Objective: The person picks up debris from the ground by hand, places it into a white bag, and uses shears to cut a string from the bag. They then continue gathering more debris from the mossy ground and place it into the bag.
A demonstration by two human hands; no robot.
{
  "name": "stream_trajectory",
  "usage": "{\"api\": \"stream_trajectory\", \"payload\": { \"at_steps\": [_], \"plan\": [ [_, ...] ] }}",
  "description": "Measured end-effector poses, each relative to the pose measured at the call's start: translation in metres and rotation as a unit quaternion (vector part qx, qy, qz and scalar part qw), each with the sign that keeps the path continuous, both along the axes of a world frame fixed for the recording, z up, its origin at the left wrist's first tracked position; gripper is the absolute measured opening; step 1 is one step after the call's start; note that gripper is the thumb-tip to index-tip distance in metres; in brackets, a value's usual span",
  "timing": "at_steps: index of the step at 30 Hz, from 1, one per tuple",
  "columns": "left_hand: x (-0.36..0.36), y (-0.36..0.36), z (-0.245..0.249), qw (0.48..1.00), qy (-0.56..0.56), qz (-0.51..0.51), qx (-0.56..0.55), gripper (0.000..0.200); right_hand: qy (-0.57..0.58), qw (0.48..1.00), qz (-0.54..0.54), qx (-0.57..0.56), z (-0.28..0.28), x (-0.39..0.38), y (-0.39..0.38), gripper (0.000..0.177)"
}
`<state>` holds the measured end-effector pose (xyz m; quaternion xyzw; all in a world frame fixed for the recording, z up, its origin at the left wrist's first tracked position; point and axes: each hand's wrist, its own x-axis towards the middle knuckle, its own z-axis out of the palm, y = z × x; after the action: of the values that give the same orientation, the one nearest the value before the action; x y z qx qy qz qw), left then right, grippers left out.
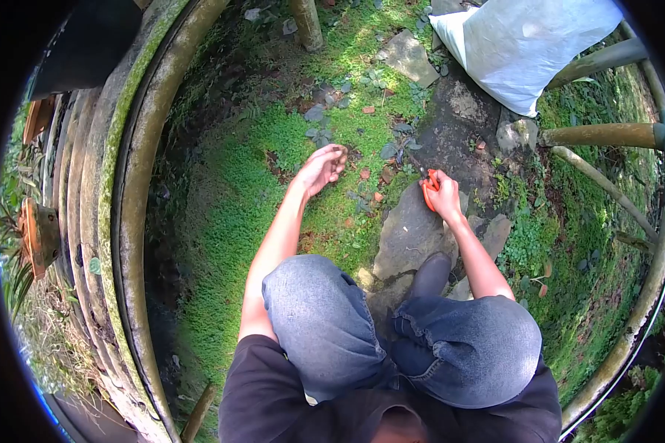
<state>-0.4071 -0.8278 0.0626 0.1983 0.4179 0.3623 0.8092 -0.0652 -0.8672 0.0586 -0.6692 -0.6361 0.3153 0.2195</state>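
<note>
My left hand [322, 170] hovers over or rests just above the low green plants [273, 148], palm turned inward and fingers curled in. Something dark shows at its fingertips, too small to name. In my right hand [445, 198] is a pair of red-handled pruning shears [428, 193], gripped near the top of a flat grey stone [414, 229]. The short blades point up and left and are hard to make out. Between the hands grow small leafy weeds [403, 140] and moss, with a few reddish stone bits [377, 197].
A white sack [524, 52] stands at the upper right. Bamboo-like rails [606, 136] line the right side, and a curved railing [137, 199] runs along the left. Another flat stone [408, 57] lies farther up the path. My boot [430, 275] is on the stones.
</note>
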Motion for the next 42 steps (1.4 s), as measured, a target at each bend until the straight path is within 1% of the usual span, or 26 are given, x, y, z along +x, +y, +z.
{"api": "stream_trajectory", "payload": {
  "at_steps": [1, 3, 4, 5, 8, 11, 14, 15, 18, 19, 22, 25, 27, 28, 29, 30, 31, 32, 33, 35, 36, 37, 39, 40, 42],
  "plan": [
    [0.008, 0.007, 0.0, 1.0, 0.018, 0.017, 0.007, 0.017, 0.002, 1.0, -0.004, -0.002, 0.002, 0.0, 0.0, 0.023],
    [0.02, 0.026, -0.004, 0.993, 0.115, -0.004, 0.023, 0.018, 0.005, 1.0, -0.014, -0.008, 0.004, -0.002, -0.003, 0.021],
    [0.026, 0.038, -0.007, 0.986, 0.163, -0.014, 0.031, 0.018, 0.005, 0.999, -0.013, -0.028, 0.007, -0.001, -0.005, 0.021],
    [0.031, 0.051, -0.01, 0.974, 0.22, -0.038, 0.045, 0.021, -0.001, 0.999, -0.008, -0.034, 0.008, -0.001, -0.007, 0.02],
    [0.05, 0.083, -0.01, 0.936, 0.3, -0.117, 0.144, 0.024, -0.006, 0.998, 0.017, -0.056, 0.001, 0.01, -0.015, 0.02],
    [0.061, 0.116, -0.058, 0.875, 0.404, -0.121, 0.24, 0.035, -0.003, 0.996, 0.021, -0.083, -0.004, 0.021, -0.02, 0.022],
    [0.077, 0.127, -0.041, 0.765, 0.577, -0.129, 0.257, 0.031, 0.002, 0.996, 0.009, -0.093, -0.001, 0.029, -0.025, 0.025],
    [0.079, 0.13, -0.042, 0.736, 0.608, -0.132, 0.268, 0.029, -0.001, 0.996, 0.004, -0.093, 0.002, 0.032, -0.024, 0.025],
    [0.082, 0.137, -0.049, 0.686, 0.657, -0.115, 0.29, 0.034, 0.002, 0.995, -0.01, -0.101, 0.011, 0.038, -0.021, 0.027],
    [0.082, 0.139, -0.054, 0.677, 0.664, -0.123, 0.293, 0.036, 0.005, 0.994, -0.014, -0.105, 0.012, 0.04, -0.02, 0.027],
    [0.082, 0.141, -0.059, 0.676, 0.67, -0.12, 0.281, 0.036, 0.009, 0.995, -0.02, -0.094, 0.014, 0.044, -0.017, 0.027],
    [0.08, 0.14, -0.054, 0.683, 0.663, -0.117, 0.282, 0.034, 0.012, 0.995, -0.022, -0.092, 0.016, 0.043, -0.016, 0.027],
    [0.081, 0.129, -0.05, 0.736, 0.616, -0.082, 0.268, 0.033, 0.011, 0.996, -0.015, -0.088, 0.017, 0.04, -0.012, 0.029],
    [0.077, 0.126, -0.056, 0.76, 0.592, -0.063, 0.262, 0.032, 0.009, 0.997, -0.009, -0.082, 0.016, 0.037, -0.011, 0.03],
    [0.074, 0.118, -0.07, 0.793, 0.527, -0.006, 0.307, 0.02, 0.008, 0.997, -0.004, -0.077, 0.015, 0.034, -0.01, 0.03],
    [0.068, 0.11, -0.067, 0.884, 0.408, -0.008, 0.227, 0.016, 0.005, 0.997, 0.001, -0.073, 0.014, 0.03, -0.011, 0.031],
    [0.061, 0.096, -0.059, 0.95, 0.277, -0.007, 0.143, 0.012, 0.014, 0.997, 0.003, -0.071, 0.013, 0.027, -0.01, 0.031],
    [0.055, 0.08, -0.05, 0.989, 0.138, -0.006, 0.056, 0.008, 0.022, 0.997, 0.006, -0.068, 0.013, 0.022, -0.01, 0.031],
    [0.054, 0.063, -0.036, 0.994, 0.101, 0.008, 0.042, 0.005, 0.032, 0.997, 0.009, -0.065, 0.013, 0.016, -0.01, 0.031],
    [0.044, 0.029, -0.026, 0.999, 0.018, 0.032, 0.017, 0.008, 0.045, 0.996, 0.02, -0.076, 0.014, 0.005, -0.01, 0.031],
    [0.04, 0.013, -0.017, 0.999, 0.009, 0.045, 0.007, 0.009, 0.053, 0.995, 0.027, -0.081, 0.015, -0.001, -0.01, 0.03],
    [0.032, -0.001, -0.011, 0.999, -0.005, 0.035, 0.005, 0.012, 0.058, 0.994, 0.036, -0.084, 0.015, -0.008, -0.011, 0.03],
    [0.016, -0.03, -0.003, 0.999, -0.031, 0.021, 0.004, 0.023, 0.067, 0.992, 0.055, -0.089, 0.013, -0.019, -0.013, 0.03],
    [0.011, -0.041, 0.001, 0.999, -0.037, 0.036, -0.012, 0.023, 0.069, 0.992, 0.071, -0.082, 0.01, -0.025, -0.013, 0.031],
    [0.002, -0.063, 0.002, 0.997, -0.034, 0.064, 0.016, 0.019, 0.072, 0.99, 0.101, -0.068, 0.01, -0.038, -0.015, 0.031]
  ]
}}
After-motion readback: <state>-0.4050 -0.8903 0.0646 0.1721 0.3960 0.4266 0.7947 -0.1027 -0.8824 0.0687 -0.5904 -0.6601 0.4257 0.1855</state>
